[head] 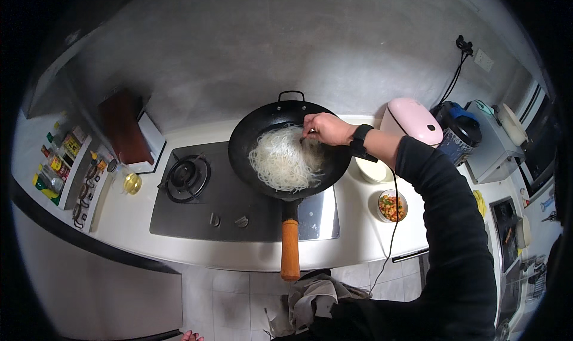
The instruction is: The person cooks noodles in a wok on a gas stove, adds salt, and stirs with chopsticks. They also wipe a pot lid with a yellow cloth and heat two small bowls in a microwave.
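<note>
My right hand (329,128) reaches over the right side of a black wok (244,135), its fingers closed around a thin utensil (312,130). Most of that utensil is hidden by the hand, so its kind is unclear. Pale noodles (284,159) lie heaped in the wok just below and left of the fingers. The wok sits on the right part of a gas hob (268,224), its wooden handle (290,251) pointing towards me. Only the fingertips of my left hand (192,336) show at the bottom edge, low and away from the counter.
Right of the hob stand a pale bowl (375,171) and a bowl of chopped red and green food (392,206), partly under my forearm. A pink appliance (409,121) is behind them. A cable (390,247) hangs from my wrist. An oil jar (131,183) and shelved bottles (58,166) stand left.
</note>
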Demonstrator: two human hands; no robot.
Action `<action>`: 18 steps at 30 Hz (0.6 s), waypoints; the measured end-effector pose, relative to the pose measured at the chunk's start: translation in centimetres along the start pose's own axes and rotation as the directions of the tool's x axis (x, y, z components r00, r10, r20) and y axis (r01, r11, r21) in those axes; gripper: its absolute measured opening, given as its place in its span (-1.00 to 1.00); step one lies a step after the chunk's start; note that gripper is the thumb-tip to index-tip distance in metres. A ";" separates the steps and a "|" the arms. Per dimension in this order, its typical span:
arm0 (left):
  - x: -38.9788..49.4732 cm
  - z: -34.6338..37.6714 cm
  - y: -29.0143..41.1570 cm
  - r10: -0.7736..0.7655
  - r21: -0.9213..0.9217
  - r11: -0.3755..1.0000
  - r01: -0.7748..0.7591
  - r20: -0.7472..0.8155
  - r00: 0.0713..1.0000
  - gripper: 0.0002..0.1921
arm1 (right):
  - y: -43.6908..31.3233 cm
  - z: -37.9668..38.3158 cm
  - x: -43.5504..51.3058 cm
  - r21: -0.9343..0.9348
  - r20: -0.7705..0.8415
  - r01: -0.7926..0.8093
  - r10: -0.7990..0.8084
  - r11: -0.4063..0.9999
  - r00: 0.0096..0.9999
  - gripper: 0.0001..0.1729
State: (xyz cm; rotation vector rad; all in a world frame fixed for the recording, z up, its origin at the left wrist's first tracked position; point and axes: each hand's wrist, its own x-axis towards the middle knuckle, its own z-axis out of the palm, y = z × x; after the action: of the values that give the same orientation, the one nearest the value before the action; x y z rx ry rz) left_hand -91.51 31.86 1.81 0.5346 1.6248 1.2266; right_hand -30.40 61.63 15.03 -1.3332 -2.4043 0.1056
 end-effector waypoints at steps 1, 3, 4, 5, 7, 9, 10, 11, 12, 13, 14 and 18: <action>0.3 -0.3 -0.2 0.018 -0.018 1.000 -0.018 0.012 1.000 -0.75 | 0.5 -0.1 0.0 0.036 -0.074 -0.045 0.047 0.998 0.996 -0.89; 0.9 -0.7 -0.6 0.056 -0.060 0.997 -0.054 0.028 0.998 -0.75 | 1.2 -0.6 0.2 0.090 -0.177 -0.200 0.214 0.976 0.961 -0.88; 1.2 -0.9 -0.7 0.049 -0.074 0.996 -0.047 0.033 0.998 -0.74 | 1.5 -1.0 0.3 0.199 -0.264 -0.294 0.340 0.935 0.903 -0.87; 1.4 -1.0 -0.8 0.031 -0.075 0.997 -0.028 0.028 0.999 -0.73 | 1.9 -1.6 0.6 0.364 -0.279 -0.380 0.489 0.850 0.826 -0.83; 1.7 -1.1 -0.5 -0.001 -0.068 0.998 0.002 0.016 1.000 -0.71 | 2.4 -2.5 1.2 0.565 -0.289 -0.371 0.598 0.737 0.748 -0.80; 1.8 -0.9 -0.2 -0.035 -0.029 0.999 0.034 -0.045 0.998 -0.70 | 2.5 -2.8 1.4 0.581 -0.272 -0.358 0.589 0.731 0.761 -0.79; 1.7 -0.6 0.0 -0.053 -0.009 0.999 0.053 -0.073 0.996 -0.70 | 2.3 -2.7 1.5 0.595 -0.256 -0.342 0.576 0.727 0.776 -0.79; 1.7 -0.4 0.2 -0.054 -0.001 0.999 0.054 -0.064 0.996 -0.70 | 2.1 -2.4 1.5 0.605 -0.242 -0.347 0.580 0.717 0.778 -0.79; 1.6 -0.1 0.3 -0.055 0.008 0.998 0.055 -0.054 0.997 -0.69 | 1.6 -1.8 1.1 0.582 -0.175 -0.346 0.529 0.736 0.831 -0.80; 1.6 0.1 0.5 -0.055 0.014 0.998 0.056 -0.045 0.997 -0.69 | 0.8 -0.7 1.1 0.563 -0.101 -0.427 0.572 0.707 0.814 -0.80; 1.5 0.3 0.5 -0.050 0.015 0.999 0.050 -0.018 0.999 -0.69 | 0.1 0.1 0.8 0.572 -0.102 -0.353 0.491 0.741 0.865 -0.80; 2.2 0.5 0.2 -0.067 0.035 0.997 0.065 0.049 0.997 -0.67 | -2.4 0.3 -1.4 0.545 0.057 -0.373 0.410 0.751 0.910 -0.76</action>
State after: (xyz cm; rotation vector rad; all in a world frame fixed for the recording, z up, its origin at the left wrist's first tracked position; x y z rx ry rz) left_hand -92.02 33.91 1.04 0.5245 1.6102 1.1306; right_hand -31.79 59.21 15.00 -1.4865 -1.7861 0.7904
